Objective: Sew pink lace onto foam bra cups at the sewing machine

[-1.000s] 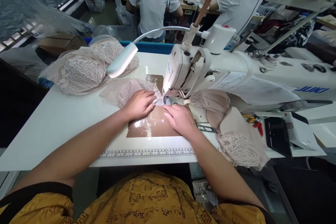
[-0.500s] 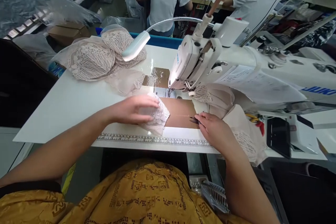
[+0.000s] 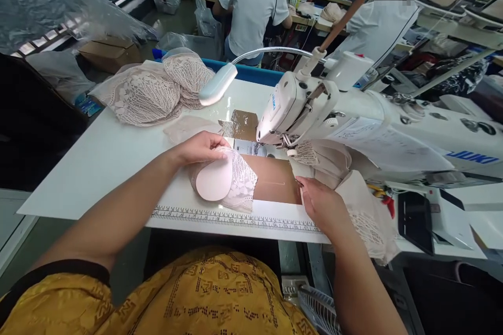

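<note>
My left hand [image 3: 201, 147] is closed on the top edge of a pink padded cup with a lace edge [image 3: 223, 180], which is tipped up so its smooth inner side faces me, just above the printed ruler [image 3: 236, 216]. My right hand [image 3: 321, 203] rests on the table at the right edge of the brown patch [image 3: 275, 180], fingers curled around something small that I cannot make out. The white sewing machine head [image 3: 288, 110] stands just beyond both hands.
A heap of lace cups [image 3: 151, 89] lies at the far left of the white table [image 3: 98, 162], under a gooseneck lamp [image 3: 217, 85]. More lace pieces [image 3: 361, 214] hang off the right edge. Two people in white shirts work at machines behind.
Both hands have drawn back from the needle toward me. My left hand pulled the cup out from under the machine and turned it over; my right hand moved to the right of the brown patch.
</note>
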`<state>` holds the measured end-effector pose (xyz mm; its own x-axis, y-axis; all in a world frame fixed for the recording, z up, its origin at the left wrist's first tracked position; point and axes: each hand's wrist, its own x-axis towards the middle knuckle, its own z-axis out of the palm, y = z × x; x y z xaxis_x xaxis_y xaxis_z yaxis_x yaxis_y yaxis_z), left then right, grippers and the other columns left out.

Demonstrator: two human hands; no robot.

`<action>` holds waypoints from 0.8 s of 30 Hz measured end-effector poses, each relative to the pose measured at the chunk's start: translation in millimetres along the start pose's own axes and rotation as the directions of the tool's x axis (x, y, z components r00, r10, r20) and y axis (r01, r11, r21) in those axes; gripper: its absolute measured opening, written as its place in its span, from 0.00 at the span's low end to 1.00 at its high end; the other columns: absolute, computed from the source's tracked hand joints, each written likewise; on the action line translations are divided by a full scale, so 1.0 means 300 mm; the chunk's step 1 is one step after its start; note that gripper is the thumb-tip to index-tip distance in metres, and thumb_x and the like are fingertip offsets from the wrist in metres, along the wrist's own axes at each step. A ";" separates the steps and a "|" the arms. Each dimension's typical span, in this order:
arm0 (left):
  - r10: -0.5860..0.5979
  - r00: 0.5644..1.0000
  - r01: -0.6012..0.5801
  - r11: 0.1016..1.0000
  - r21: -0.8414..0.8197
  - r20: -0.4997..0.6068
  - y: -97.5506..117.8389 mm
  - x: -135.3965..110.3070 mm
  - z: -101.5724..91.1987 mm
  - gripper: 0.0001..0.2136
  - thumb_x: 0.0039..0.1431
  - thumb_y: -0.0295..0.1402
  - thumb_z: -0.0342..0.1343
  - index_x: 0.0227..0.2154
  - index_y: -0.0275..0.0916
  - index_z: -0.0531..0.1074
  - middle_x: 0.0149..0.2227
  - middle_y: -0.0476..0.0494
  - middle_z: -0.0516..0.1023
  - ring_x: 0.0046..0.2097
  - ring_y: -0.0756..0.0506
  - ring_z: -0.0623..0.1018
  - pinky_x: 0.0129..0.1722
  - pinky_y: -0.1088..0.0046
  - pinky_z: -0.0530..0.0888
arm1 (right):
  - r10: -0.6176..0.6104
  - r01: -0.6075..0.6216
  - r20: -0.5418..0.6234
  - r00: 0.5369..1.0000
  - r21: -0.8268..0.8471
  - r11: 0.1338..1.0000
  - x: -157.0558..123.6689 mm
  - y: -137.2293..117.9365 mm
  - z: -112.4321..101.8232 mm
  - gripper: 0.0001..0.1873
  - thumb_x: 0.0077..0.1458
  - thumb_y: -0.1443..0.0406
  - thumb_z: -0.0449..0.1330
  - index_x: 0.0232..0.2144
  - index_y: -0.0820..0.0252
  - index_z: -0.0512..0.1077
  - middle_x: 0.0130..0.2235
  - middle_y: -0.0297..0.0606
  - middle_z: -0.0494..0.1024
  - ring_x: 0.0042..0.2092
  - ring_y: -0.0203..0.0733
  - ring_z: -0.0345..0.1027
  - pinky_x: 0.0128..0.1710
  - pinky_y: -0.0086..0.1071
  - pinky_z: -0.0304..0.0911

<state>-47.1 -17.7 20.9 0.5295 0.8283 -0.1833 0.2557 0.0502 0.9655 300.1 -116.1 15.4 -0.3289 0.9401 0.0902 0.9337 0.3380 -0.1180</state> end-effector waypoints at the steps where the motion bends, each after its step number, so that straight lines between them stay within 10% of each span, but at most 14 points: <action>1: -0.008 1.000 0.008 1.000 -0.010 0.017 0.007 -0.005 0.007 0.13 0.47 0.37 0.65 0.34 0.35 0.76 0.33 0.46 0.78 0.35 0.47 0.77 0.34 0.73 0.73 | 0.008 -0.007 -0.022 1.000 0.072 0.997 0.003 -0.015 -0.006 0.22 0.61 0.70 0.46 0.54 0.65 0.69 0.45 0.47 0.80 0.44 0.48 0.74 0.42 0.38 0.69; 10: -0.012 0.988 0.017 0.999 -0.032 0.157 0.054 -0.027 0.073 0.10 0.51 0.38 0.63 0.29 0.34 0.75 0.29 0.48 0.74 0.31 0.50 0.72 0.31 0.75 0.67 | -0.076 0.051 0.015 0.997 0.607 0.793 0.185 -0.262 -0.047 0.17 0.58 0.59 0.59 0.48 0.58 0.73 0.48 0.42 0.78 0.47 0.46 0.71 0.45 0.37 0.66; 14: 0.009 0.981 -0.001 0.999 -0.041 0.192 0.046 -0.026 0.088 0.11 0.52 0.38 0.63 0.28 0.33 0.75 0.28 0.48 0.73 0.31 0.50 0.71 0.31 0.75 0.66 | -0.116 0.076 0.016 0.993 0.667 0.741 0.275 -0.328 -0.023 0.08 0.56 0.60 0.60 0.32 0.59 0.74 0.32 0.35 0.77 0.35 0.40 0.69 0.35 0.32 0.63; 18: -0.013 0.977 0.015 1.000 -0.010 0.212 0.029 -0.022 0.093 0.11 0.52 0.37 0.63 0.26 0.33 0.73 0.25 0.50 0.70 0.28 0.52 0.68 0.27 0.77 0.62 | -0.050 0.036 -0.002 0.999 0.724 0.689 0.303 -0.327 0.013 0.13 0.58 0.61 0.56 0.23 0.58 0.67 0.25 0.31 0.69 0.29 0.36 0.62 0.31 0.30 0.58; 24: -0.090 0.968 0.117 0.988 -0.102 0.234 0.027 -0.023 0.088 0.11 0.51 0.35 0.64 0.35 0.33 0.78 0.30 0.47 0.76 0.31 0.50 0.73 0.31 0.75 0.68 | -0.045 -0.079 0.109 0.993 0.898 0.433 0.287 -0.258 0.062 0.16 0.64 0.53 0.50 0.39 0.58 0.69 0.27 0.30 0.70 0.27 0.34 0.61 0.31 0.30 0.60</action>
<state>-27.3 -37.8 25.0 0.6789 0.6666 -0.3080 0.2320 0.2033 0.9512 196.9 -60.6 14.0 -0.3840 0.9232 -0.0125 0.3029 0.1132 -0.9463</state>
